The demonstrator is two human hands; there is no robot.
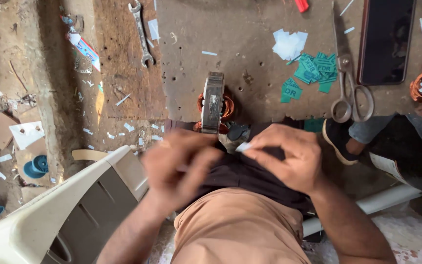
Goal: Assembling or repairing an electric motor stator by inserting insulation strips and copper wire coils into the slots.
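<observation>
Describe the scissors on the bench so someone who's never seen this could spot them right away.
Start at the brown workbench, then go to its right part, beside the dark phone. The scissors lie just right of the green paper slips, handles toward the bench's near edge. They are the only bare-metal tool with two loops.

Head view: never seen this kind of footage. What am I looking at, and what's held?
One picture, from a camera worn on a person's head, looking down at their own two bare hands; no robot. The right hand pinches a small white paper strip. The left hand is blurred, so its grip cannot be told. Just past them, a motor stator with copper windings stands on edge at the brown work board. On the board lie scissors, green paper pieces, white paper pieces, a dark phone and a wrench.
</observation>
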